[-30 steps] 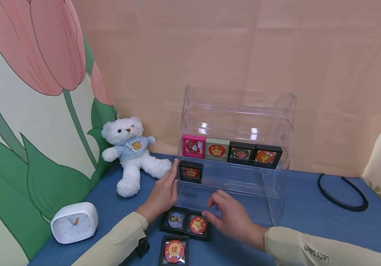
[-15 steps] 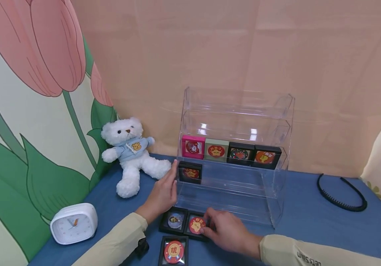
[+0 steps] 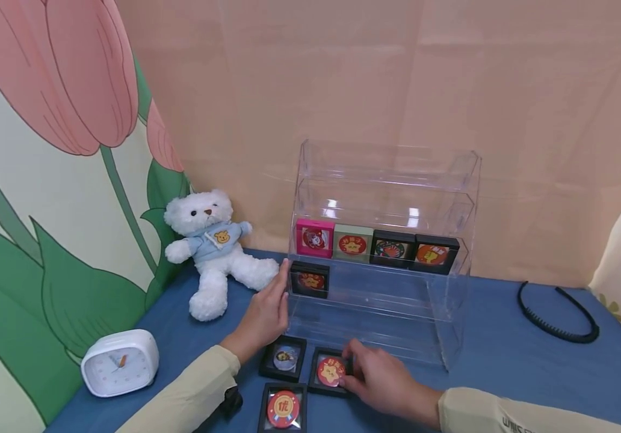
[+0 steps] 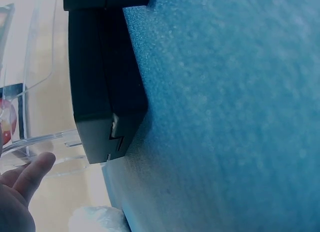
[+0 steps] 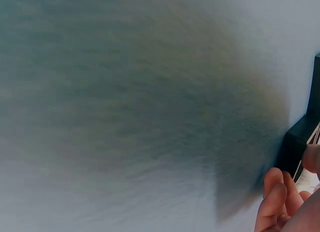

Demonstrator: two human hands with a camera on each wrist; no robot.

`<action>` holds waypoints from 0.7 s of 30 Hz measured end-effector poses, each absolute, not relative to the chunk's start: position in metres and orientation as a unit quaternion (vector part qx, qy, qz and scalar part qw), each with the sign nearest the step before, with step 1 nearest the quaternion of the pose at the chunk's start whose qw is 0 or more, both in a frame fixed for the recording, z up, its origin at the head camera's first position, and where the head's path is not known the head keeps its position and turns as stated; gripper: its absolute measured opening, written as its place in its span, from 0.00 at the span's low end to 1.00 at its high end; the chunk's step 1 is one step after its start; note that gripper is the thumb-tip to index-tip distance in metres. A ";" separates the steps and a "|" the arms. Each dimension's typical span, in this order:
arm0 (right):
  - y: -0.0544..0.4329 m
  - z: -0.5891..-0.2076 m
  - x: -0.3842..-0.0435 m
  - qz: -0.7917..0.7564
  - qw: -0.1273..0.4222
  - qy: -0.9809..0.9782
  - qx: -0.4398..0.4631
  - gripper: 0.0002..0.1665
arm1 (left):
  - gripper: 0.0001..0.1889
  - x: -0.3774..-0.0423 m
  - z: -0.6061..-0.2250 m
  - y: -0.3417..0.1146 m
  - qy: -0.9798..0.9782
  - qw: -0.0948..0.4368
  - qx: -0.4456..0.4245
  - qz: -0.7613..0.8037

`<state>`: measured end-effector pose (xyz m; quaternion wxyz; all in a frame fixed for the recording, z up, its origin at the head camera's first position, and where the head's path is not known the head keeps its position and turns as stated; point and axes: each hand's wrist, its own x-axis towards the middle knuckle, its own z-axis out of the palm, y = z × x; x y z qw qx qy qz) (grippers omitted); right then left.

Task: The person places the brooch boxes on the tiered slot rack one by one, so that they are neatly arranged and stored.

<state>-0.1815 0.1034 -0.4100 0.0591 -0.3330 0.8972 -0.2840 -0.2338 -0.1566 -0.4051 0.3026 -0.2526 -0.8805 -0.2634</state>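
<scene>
- My right hand (image 3: 381, 379) is reaching in from the lower right, forearm in a cream sleeve lying low over the blue surface (image 3: 505, 355); its fingers (image 3: 355, 350) are curling round the right edge of the star badge frame (image 3: 330, 371) and pinching it.
- The star badge frame is sitting on the surface just in front of the clear acrylic rack (image 3: 381, 252), right of the grey badge frame (image 3: 284, 358) and behind the red badge frame (image 3: 283, 409).
- My left hand (image 3: 264, 316) is stretching forward with fingers straight and together, edge-on, pressing flat against the left wall of the rack; it is gripping nothing.
- The bottom edge of the head view is cutting off the red badge frame.
- The right wrist view is mostly a blur of surface; only fingertips (image 5: 272, 202) and a dark frame corner (image 5: 300, 142) are showing at its right edge.
- The left wrist view is showing a black frame side (image 4: 102, 91) close up, one fingertip, and a clear rack edge; the badge faces are hidden there.
- The rack is transparent, stepped, glossy plastic; five square frames are standing on its tiers, one pink, one pale green, three black.
- The surface is looking like matte blue felt.
- A plush white teddy bear (image 3: 210, 246) is sitting left of the rack; a rounded white clock (image 3: 121, 362) is standing nearer me; a black coiled band (image 3: 556, 313) is lying to the right.
</scene>
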 end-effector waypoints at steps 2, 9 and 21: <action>0.110 -0.408 -0.179 -0.290 0.075 0.894 -0.333 0.20 | 0.38 -0.234 -0.405 -0.157 -0.880 0.304 -0.254 -0.263; 0.130 -0.405 -0.173 -0.298 0.144 0.884 -0.329 0.32 | 0.38 -0.235 -0.407 -0.158 -0.881 0.302 -0.254 -0.262; 0.142 -0.411 -0.180 -0.282 0.207 0.865 -0.359 0.39 | 0.39 -0.236 -0.408 -0.158 -0.881 0.300 -0.253 -0.262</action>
